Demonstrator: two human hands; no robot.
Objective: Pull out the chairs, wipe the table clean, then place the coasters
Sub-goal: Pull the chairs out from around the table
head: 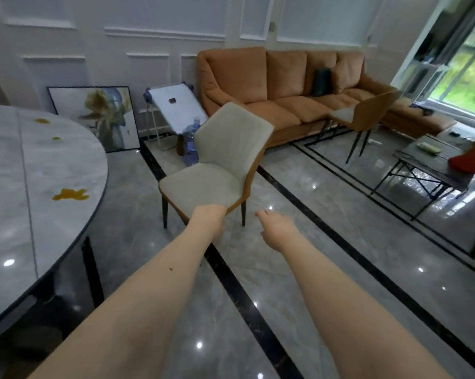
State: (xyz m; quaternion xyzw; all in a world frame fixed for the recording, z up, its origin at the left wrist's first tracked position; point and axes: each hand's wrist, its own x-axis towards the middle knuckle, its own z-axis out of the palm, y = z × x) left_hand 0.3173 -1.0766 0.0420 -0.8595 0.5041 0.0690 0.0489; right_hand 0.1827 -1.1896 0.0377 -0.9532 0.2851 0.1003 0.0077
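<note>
Left: marble table [25,170], yellow spills [71,194]; glossy tiled floor [299,269].

We cannot see the left hand [207,218] fingers; they go under the chair [214,170] seat edge. The table [25,187] is cut by the left frame edge. The window [466,64], upper right, is blurred.

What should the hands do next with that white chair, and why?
Probably let go of the chair. The left hand grips the front edge of its seat, the right hand hangs free beside it, and the chair already stands well clear of the table. Yellow spills on the tabletop still wait for wiping.
</note>
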